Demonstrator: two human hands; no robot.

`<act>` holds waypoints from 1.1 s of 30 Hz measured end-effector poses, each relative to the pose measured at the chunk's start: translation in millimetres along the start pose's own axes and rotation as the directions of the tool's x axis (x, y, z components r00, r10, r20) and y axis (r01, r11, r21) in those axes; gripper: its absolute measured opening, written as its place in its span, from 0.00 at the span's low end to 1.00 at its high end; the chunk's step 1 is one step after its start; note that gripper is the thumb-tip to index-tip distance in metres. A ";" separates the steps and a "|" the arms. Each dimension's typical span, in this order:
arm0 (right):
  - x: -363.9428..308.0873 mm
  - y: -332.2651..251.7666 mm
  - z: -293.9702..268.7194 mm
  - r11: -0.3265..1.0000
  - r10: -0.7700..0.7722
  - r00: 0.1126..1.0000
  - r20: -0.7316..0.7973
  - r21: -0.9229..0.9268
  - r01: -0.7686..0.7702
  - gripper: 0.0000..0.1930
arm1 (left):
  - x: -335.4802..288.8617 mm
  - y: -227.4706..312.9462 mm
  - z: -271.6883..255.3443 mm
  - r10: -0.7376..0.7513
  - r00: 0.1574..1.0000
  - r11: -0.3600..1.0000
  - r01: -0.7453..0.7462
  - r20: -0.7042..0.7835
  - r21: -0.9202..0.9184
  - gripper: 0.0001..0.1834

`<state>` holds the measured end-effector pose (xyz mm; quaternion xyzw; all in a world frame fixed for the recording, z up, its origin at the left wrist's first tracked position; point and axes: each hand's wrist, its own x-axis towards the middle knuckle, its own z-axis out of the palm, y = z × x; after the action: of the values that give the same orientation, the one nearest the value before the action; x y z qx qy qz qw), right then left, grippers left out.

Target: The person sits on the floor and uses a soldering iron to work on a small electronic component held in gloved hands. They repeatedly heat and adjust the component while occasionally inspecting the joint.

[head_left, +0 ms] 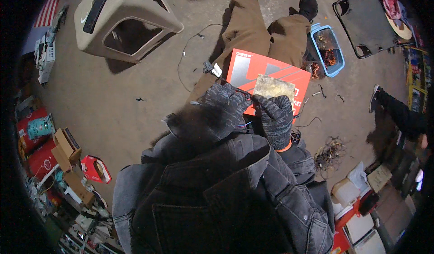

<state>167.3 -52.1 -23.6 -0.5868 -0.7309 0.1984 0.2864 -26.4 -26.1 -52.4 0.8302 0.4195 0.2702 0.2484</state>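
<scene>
Gloved left hand [222, 107] and right hand [275, 116] close together over the lap, above a red box [253, 73]. Right grip pinching a yellowish plate [273, 87]; left closed on thin wires [243, 125], beside it.

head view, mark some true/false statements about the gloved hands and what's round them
1. Both hands wear dark knit gloves. True: left hand, right hand.
2. A red flat box lies across the lap under the hands. True.
3. The blue tub sits to the person's left. False: it is on the floor to the right, beside the right leg.
4. The beige plastic housing rests on the lap. False: it stands on the floor, far left.
5. The right hand's fingers meet a yellowish flat piece on the box. True.
</scene>
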 end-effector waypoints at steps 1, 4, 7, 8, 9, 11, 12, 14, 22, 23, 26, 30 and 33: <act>1.0 -1.0 -0.1 1.000 0.005 1.000 -0.002 0.010 -0.005 0.19 | -3.0 -1.9 4.6 0.002 1.000 1.000 -0.002 -0.030 0.006 0.20; 3.5 -2.3 -1.1 1.000 -0.031 0.999 0.009 0.002 0.031 0.18 | -10.3 -9.3 12.8 0.008 1.000 1.000 -0.009 -0.004 -0.028 0.20; 4.3 -2.0 -0.1 0.996 -0.063 0.997 0.040 -0.067 0.066 0.18 | -11.0 -11.2 13.4 -0.009 1.000 0.998 0.010 0.019 -0.055 0.21; 4.1 -1.6 0.8 0.998 -0.042 0.998 0.038 -0.046 0.043 0.18 | -9.8 -11.5 11.2 0.020 1.000 0.998 -0.020 -0.003 -0.063 0.21; 3.8 -1.7 2.5 1.000 -0.005 0.999 0.036 -0.026 0.006 0.18 | -7.7 -10.6 9.0 0.025 1.000 0.998 -0.025 -0.007 -0.064 0.21; 3.5 -1.3 5.8 1.000 0.022 0.999 0.041 -0.013 -0.022 0.17 | -2.1 -7.0 3.9 0.009 1.000 0.998 -0.009 0.006 -0.065 0.21; 3.9 -1.1 7.8 1.000 0.012 0.999 0.049 -0.021 -0.011 0.17 | 1.0 -4.5 1.7 -0.011 1.000 0.998 0.012 0.022 -0.063 0.21; 5.4 -1.0 11.0 0.999 -0.006 0.999 0.050 -0.044 0.008 0.17 | 7.0 0.7 -1.3 -0.050 0.997 0.997 0.053 0.054 -0.060 0.21; 2.5 -11.9 2.1 0.994 0.077 0.991 0.108 -0.083 -0.068 0.20 | 10.0 1.2 0.4 -0.085 0.991 0.996 0.083 0.104 0.022 0.17; 2.6 -12.3 0.7 0.994 0.065 0.992 0.112 -0.097 -0.054 0.20 | 9.9 -0.4 2.3 -0.088 0.991 0.996 0.083 0.104 0.045 0.17; 3.6 -12.4 1.3 0.992 0.066 0.988 0.136 -0.116 -0.050 0.19 | 10.4 -3.9 9.8 -0.104 0.989 0.990 0.093 0.103 0.108 0.15; 8.8 -12.4 10.4 0.996 0.035 0.997 0.076 -0.090 -0.028 0.16 | 13.4 -3.1 18.2 -0.140 0.982 0.973 0.111 0.130 0.204 0.14; 5.9 -14.3 7.9 0.998 0.026 0.998 0.062 -0.055 -0.023 0.15 | 11.8 -0.2 20.8 -0.171 0.980 0.935 0.129 0.101 0.329 0.10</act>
<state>150.6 -49.3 -19.5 -0.5967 -0.7375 0.2003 0.2446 -6.9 -20.1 -64.8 0.8408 0.5030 0.1248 0.1564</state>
